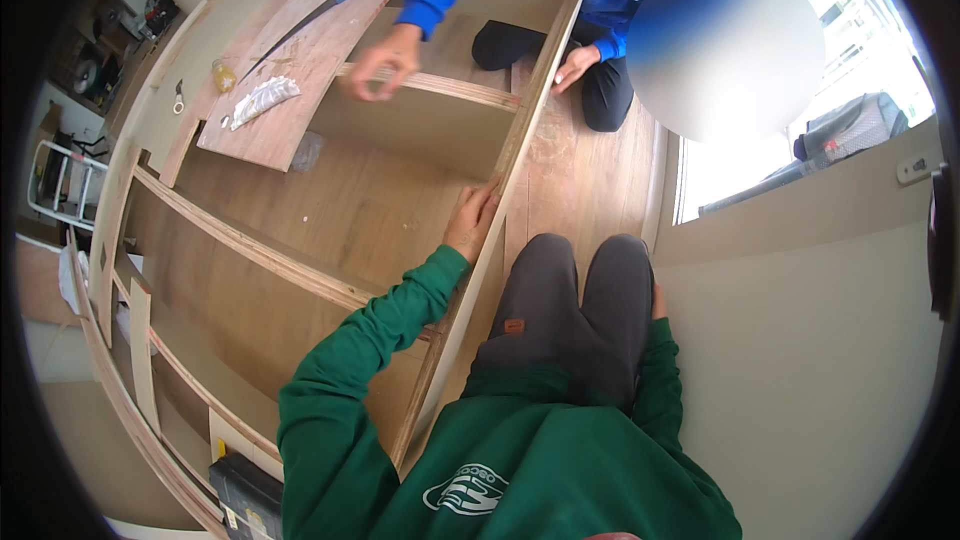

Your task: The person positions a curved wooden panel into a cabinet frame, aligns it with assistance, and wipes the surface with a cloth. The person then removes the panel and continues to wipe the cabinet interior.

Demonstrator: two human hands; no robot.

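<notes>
The left hand's (pixel 470 223) fingers lie on the near long rail of the wooden frame (pixel 522 135), bent over its edge; whether they clench it, I cannot tell. The right hand (pixel 659 302) is down beside the thigh, mostly hidden, its grasp impossible to read. Out past the fingers, a crosspiece (pixel 440 86) spans the frame, and here's a co-worker's blurred hand (pixel 387 62) right over it, that blue sleeve crossing the far section! Beyond, a plywood board (pixel 340 45) covers part of the frame, carrying a long saw (pixel 313 20) with a blue handle and a crumpled white packet (pixel 265 102). White lettering marks the co-worker's blue top (pixel 610 0); a white logo sits on the green sweatshirt (pixel 560 460). The frame itself shows pale panels and reddish-brown, layered plywood edges.
</notes>
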